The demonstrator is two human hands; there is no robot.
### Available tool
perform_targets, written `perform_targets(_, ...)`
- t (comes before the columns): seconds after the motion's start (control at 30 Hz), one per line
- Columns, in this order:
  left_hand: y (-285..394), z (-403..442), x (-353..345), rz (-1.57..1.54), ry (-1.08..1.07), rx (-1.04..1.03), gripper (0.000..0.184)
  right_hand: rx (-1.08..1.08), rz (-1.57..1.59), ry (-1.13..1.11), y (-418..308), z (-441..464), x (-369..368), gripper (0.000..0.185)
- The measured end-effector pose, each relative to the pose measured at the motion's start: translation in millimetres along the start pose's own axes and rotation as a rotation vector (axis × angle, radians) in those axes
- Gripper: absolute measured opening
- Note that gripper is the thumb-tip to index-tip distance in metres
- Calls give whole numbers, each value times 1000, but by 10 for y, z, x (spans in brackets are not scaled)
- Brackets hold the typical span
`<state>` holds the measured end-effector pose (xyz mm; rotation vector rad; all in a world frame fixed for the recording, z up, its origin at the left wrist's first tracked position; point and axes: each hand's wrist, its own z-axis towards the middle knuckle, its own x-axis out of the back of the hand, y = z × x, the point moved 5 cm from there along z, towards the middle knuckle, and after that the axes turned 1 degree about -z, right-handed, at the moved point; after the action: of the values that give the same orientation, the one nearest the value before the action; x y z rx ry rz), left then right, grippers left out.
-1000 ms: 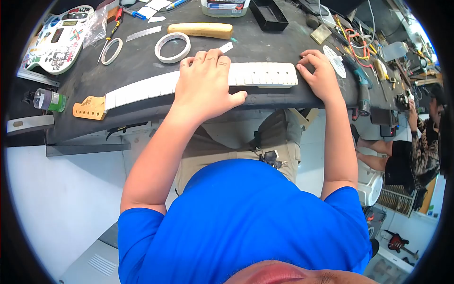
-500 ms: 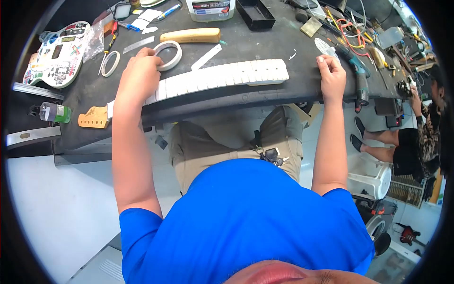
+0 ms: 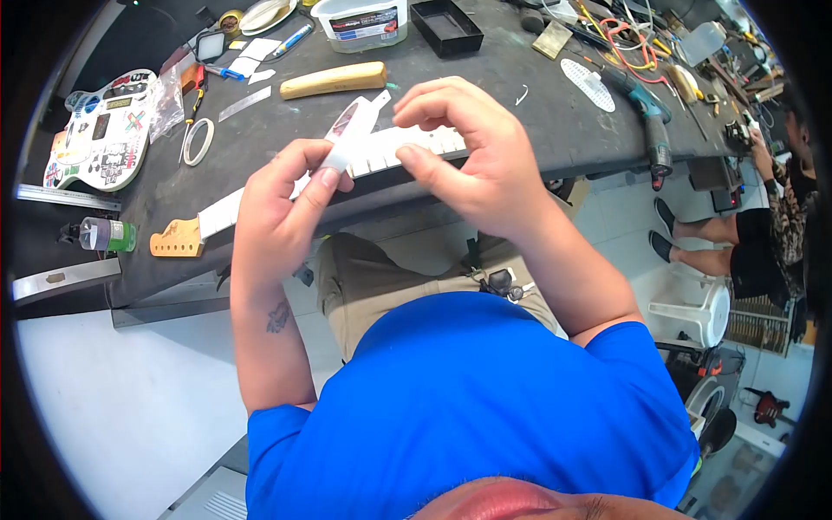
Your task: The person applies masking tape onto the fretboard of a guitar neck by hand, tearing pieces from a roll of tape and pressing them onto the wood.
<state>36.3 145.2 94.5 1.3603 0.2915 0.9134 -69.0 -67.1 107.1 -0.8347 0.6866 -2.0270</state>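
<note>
Head view: left hand [image 3: 282,195] grips a tape roll [image 3: 357,136], right hand [image 3: 485,165] curves open, empty. The guitar neck [image 3: 381,151] looks already covered in white; what remains is unclear

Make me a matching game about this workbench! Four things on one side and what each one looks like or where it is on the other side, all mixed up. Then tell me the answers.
Things:
1. Tape roll
2. Power tool
3. Guitar headstock
4. Guitar body

Clues:
A. Teal and black
B. Covered in stickers
C. Held in the left hand
D. Plain wood colour

Right pairs:
1-C
2-A
3-D
4-B
</note>
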Motion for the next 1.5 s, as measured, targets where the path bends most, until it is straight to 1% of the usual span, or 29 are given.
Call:
perform_targets(0.1,179,-42,-48,260,9,-122,18,-27,53,48,-82,23,-171,19)
perform_targets(0.13,204,-67,-72,260,21,-125,19,-32,47,56,-84,27,-210,18)
perform_targets(0.23,308,-107,-102,468,56,-242,20,-77,62,68,-74,32,-276,16)
perform_targets(0.43,344,-185,-209,580,129,-302,20,-78,46,53,-124,14,-326,11)
perform_targets(0.57,297,-221,-249,467,165,-269,21,-72,28,12,-129,8,-349,9)
perform_targets(0.63,243,-221,-268,410,164,-247,21,-75,13,34,-65,19,-345,8)
perform_targets(0.73,203,-225,-278,411,193,-245,21,-57,-27,27,-28,56,-315,11)
perform_targets(0.83,214,-233,-274,453,161,-218,20,-77,-39,-29,-38,52,-276,13)
perform_targets(0.93,205,-238,-302,413,115,-178,19,-73,-65,-53,-50,23,-284,11)
perform_targets(0.97,197,-234,-317,353,125,-166,19,-64,-81,-55,-51,11,-288,11)
perform_targets(1.07,170,-217,-392,208,158,-148,18,100,-257,-40,-56,54,-340,7)
perform_targets(1.13,163,-170,-382,165,189,-168,18,51,-303,-49,-17,62,-346,8)
perform_targets(1.17,140,-177,-362,121,162,-118,17,29,-323,-55,1,73,-351,9)
perform_targets(1.23,87,-208,-298,31,104,-18,17,-111,-92,-46,125,111,-276,8)
perform_targets(1.27,69,-217,-264,13,139,-5,17,-184,23,-40,182,108,-234,9)
perform_targets(1.33,17,-228,-222,-26,209,20,18,-118,-12,-133,124,110,-189,13)
perform_targets(1.37,16,-227,-223,-3,208,-3,18,-85,-30,-179,90,99,-192,15)
perform_targets(1.4,17,-221,-228,18,206,-27,18,-163,41,-149,88,76,-253,16)
perform_targets(1.43,25,-215,-237,39,203,-53,18,-125,20,-118,84,69,-278,14)
perform_targets(1.5,93,-208,-255,209,190,-116,17,-45,-25,-56,83,46,-294,11)
